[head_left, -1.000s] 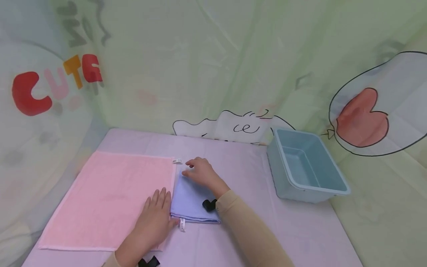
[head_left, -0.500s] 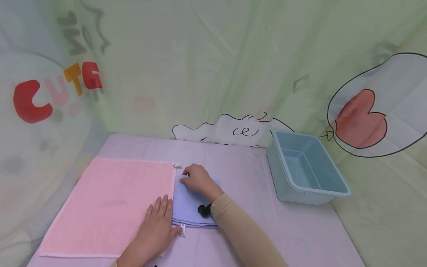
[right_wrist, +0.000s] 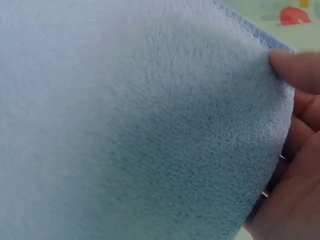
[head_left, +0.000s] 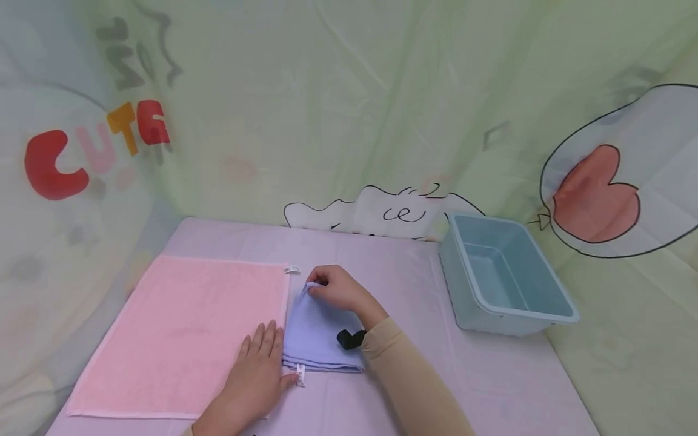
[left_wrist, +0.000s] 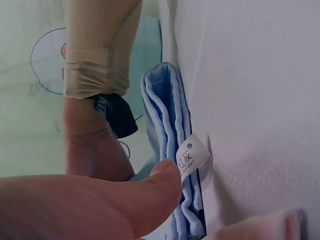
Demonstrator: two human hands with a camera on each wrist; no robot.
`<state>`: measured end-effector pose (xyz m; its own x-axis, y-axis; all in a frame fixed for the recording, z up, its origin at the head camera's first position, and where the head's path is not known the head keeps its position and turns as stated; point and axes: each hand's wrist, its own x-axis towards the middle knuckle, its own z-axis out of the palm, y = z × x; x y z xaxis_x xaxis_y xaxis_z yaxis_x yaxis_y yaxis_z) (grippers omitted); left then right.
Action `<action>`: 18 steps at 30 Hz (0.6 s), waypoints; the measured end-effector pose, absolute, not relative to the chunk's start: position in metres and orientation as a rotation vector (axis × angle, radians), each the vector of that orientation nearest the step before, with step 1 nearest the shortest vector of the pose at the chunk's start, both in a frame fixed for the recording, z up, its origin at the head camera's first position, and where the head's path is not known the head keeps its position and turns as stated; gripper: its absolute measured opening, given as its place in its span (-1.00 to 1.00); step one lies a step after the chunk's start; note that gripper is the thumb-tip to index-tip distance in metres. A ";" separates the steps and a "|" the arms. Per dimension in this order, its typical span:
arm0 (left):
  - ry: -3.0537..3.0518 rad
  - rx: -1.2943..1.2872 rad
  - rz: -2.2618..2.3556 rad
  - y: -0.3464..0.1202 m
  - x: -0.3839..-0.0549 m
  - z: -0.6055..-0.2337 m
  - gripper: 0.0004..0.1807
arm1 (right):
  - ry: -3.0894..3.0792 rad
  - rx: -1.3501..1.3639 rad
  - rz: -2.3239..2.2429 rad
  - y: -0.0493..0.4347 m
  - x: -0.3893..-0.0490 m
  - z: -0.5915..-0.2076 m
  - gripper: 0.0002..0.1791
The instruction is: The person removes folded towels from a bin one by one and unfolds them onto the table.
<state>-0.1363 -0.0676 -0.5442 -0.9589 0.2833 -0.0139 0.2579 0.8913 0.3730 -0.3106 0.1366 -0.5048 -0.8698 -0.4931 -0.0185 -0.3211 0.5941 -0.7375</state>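
A blue towel (head_left: 319, 333), folded in layers, lies just right of a flat pink towel (head_left: 180, 327). My right hand (head_left: 343, 290) pinches the far left corner of the blue towel between thumb and fingers and holds it raised. In the right wrist view the lifted fuzzy cloth (right_wrist: 150, 125) fills most of the frame, the thumb (right_wrist: 297, 70) on its edge. My left hand (head_left: 256, 369) rests with straight fingers on the pink towel's right edge. Its thumb (left_wrist: 162, 195) is at the blue towel's white tag (left_wrist: 192, 156), beside the stacked folds.
A light blue plastic basin (head_left: 463, 290) stands at the back right of the lilac-covered table (head_left: 414, 272). Printed fabric (head_left: 305, 109) hangs behind and on both sides. Another white tag (head_left: 291, 270) sticks out at the pink towel's far right corner.
My right hand has come down onto the blue towel's far left corner, pinched it and lifted it slightly to the right. My left hand stays at the pink towel's edge.
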 end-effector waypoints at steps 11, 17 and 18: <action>2.984 0.468 0.606 -0.060 -0.133 -0.544 0.04 | 2.492 -0.587 -1.427 0.156 -0.304 -0.492 -0.82; 2.948 0.532 0.529 -0.056 -0.132 -0.551 0.01 | 2.402 -0.533 -1.545 0.172 -0.304 -0.493 -0.81; 2.937 0.549 0.516 -0.055 -0.132 -0.551 0.01 | 2.392 -0.512 -1.562 0.175 -0.304 -0.494 -0.82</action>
